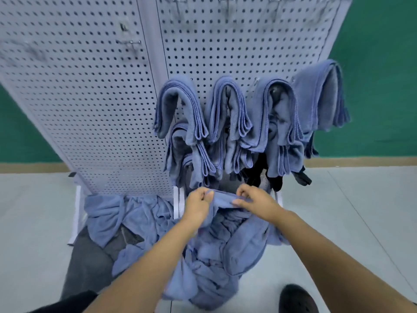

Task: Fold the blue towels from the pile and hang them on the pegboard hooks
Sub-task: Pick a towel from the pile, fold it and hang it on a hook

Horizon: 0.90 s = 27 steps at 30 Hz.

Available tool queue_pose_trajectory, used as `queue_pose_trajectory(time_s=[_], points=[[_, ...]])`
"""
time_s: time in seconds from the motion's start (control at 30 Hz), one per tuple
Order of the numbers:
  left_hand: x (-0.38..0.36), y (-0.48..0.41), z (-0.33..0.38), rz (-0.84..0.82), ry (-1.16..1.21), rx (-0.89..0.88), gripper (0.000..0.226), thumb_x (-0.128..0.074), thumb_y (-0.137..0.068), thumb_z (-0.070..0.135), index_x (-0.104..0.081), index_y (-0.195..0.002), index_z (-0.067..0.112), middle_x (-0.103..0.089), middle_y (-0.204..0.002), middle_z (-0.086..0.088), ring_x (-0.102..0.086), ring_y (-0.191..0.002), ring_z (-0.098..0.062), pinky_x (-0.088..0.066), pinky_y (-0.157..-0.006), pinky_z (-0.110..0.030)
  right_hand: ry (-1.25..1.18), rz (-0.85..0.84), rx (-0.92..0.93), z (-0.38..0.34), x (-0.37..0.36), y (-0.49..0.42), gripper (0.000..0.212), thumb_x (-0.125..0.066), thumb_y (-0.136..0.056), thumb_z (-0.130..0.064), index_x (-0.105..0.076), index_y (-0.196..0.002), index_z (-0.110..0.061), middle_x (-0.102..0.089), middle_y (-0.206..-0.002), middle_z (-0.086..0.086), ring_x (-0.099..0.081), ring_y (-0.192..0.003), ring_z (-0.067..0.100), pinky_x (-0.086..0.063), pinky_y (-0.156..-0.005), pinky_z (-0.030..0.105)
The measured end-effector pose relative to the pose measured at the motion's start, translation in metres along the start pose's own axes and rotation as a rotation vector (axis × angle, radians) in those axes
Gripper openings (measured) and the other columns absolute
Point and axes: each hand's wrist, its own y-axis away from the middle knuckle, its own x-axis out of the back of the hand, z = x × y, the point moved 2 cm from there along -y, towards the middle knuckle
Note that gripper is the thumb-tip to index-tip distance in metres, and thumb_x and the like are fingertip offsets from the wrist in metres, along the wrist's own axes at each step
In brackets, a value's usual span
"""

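Fingers (208,195) of L hand (197,205), R hand (256,201) on 1 towel (222,201), pile (203,256) below

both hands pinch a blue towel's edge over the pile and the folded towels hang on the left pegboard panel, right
No. The head view shows the folded towels hanging on the right pegboard panel, not the left. The rest holds: the left hand and right hand pinch a blue towel by its edge over the pile.

A bare, shop-like workroom. Just beyond the fingers (239,202) stands a grey pegboard display rack (101,109), with a green wall (383,86) behind and pale smooth floor (349,211) to either side.
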Motion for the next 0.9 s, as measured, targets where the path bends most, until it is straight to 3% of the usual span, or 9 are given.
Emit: queue_pose_trajectory(time_s=[0.1, 0.23, 0.33, 0.43, 0.53, 0.6, 0.73, 0.83, 0.9], points=[[0.015, 0.019, 0.056, -0.029, 0.014, -0.078, 0.033, -0.042, -0.102, 0.018, -0.039, -0.069, 0.016, -0.033, -0.066, 0.003, -0.030, -0.061, -0.011, -0.026, -0.057, -0.024, 0.090, -0.003, 0.043, -0.033, 0.038, 0.019, 0.025, -0.070, -0.086, -0.033, -0.047, -0.087, -0.022, -0.048, -0.077, -0.006, -0.044, -0.071, 0.012, -0.035, -0.063, 0.031], [0.032, 0.043, 0.133, -0.056, 0.061, -0.168, 0.036, -0.039, -0.103, 0.020, -0.038, -0.068, 0.019, -0.034, -0.066, 0.002, -0.033, -0.062, -0.013, -0.028, -0.060, -0.027, 0.128, 0.050, 0.071, -0.069, 0.085, 0.042, 0.044, -0.071, -0.084, -0.027, -0.032, -0.069, -0.016, -0.031, -0.065, 0.001, -0.028, -0.058, 0.017, -0.019, -0.057, 0.032], [0.054, 0.056, 0.176, -0.005, 0.202, -0.185, 0.031, -0.039, -0.103, 0.024, -0.046, -0.075, 0.013, -0.046, -0.074, -0.007, -0.044, -0.068, -0.019, -0.036, -0.064, -0.027, 0.093, 0.062, 0.068, -0.085, 0.112, 0.061, 0.043, -0.067, -0.088, -0.026, -0.031, -0.067, -0.014, -0.025, -0.062, 0.002, -0.024, -0.057, 0.017, -0.017, -0.056, 0.030], [0.076, 0.068, 0.194, -0.007, 0.297, -0.214, 0.029, -0.055, -0.094, 0.038, -0.053, -0.087, 0.010, -0.054, -0.085, -0.011, -0.049, -0.077, -0.023, -0.041, -0.072, -0.036, -0.264, 0.156, 0.010, -0.097, 0.129, 0.081, 0.030, -0.057, -0.095, -0.019, -0.041, -0.069, -0.016, -0.035, -0.064, 0.000, -0.032, -0.058, 0.014, -0.023, -0.054, 0.024], [0.078, 0.084, 0.182, -0.170, 0.035, -0.193, 0.035, -0.073, -0.080, 0.045, -0.066, -0.095, 0.015, -0.073, -0.089, 0.000, -0.069, -0.080, -0.014, -0.055, -0.073, -0.029, -0.474, 0.245, 0.022, -0.115, 0.141, 0.092, 0.018, -0.049, -0.096, -0.013, -0.053, -0.078, -0.014, -0.053, -0.078, 0.009, -0.048, -0.073, 0.019, -0.037, -0.063, 0.030], [0.067, 0.090, 0.171, -0.323, -0.084, -0.167, 0.044, -0.076, -0.076, 0.045, -0.066, -0.104, 0.013, -0.072, -0.100, 0.001, -0.068, -0.090, -0.010, -0.053, -0.085, -0.030, -0.535, 0.186, 0.071, -0.130, 0.141, 0.095, 0.014, -0.050, -0.096, -0.013, -0.060, -0.092, -0.006, -0.064, -0.090, 0.016, -0.059, -0.081, 0.021, -0.045, -0.074, 0.033], [0.047, 0.092, 0.175, -0.424, -0.056, -0.174, 0.044, -0.078, -0.078, 0.037, -0.062, -0.116, 0.021, -0.069, -0.112, 0.002, -0.063, -0.104, -0.009, -0.047, -0.099, -0.033, -0.458, 0.105, 0.103, -0.144, 0.134, 0.095, 0.018, -0.054, -0.094, -0.015, -0.063, -0.099, 0.001, -0.065, -0.094, 0.019, -0.059, -0.082, 0.016, -0.046, -0.076, 0.027], [0.049, 0.088, 0.178, -0.435, -0.139, -0.182, 0.007, -0.072, -0.084, 0.027, -0.074, -0.091, 0.025, -0.074, -0.100, -0.005, -0.067, -0.093, -0.011, -0.049, -0.095, -0.037, -0.472, 0.099, 0.055, -0.139, 0.138, 0.094, 0.011, -0.064, -0.089, -0.017, -0.065, -0.090, -0.007, -0.067, -0.082, 0.011, -0.060, -0.073, 0.014, -0.047, -0.068, 0.024], [0.059, 0.084, 0.175, -0.437, -0.120, -0.185, 0.008, -0.067, -0.089, 0.024, -0.075, -0.091, 0.023, -0.074, -0.095, -0.003, -0.067, -0.087, -0.010, -0.052, -0.089, -0.034, -0.355, 0.003, 0.005, -0.128, 0.143, 0.095, 0.018, -0.074, -0.082, -0.025, -0.065, -0.084, -0.010, -0.062, -0.071, 0.003, -0.054, -0.064, 0.011, -0.041, -0.057, 0.018]])
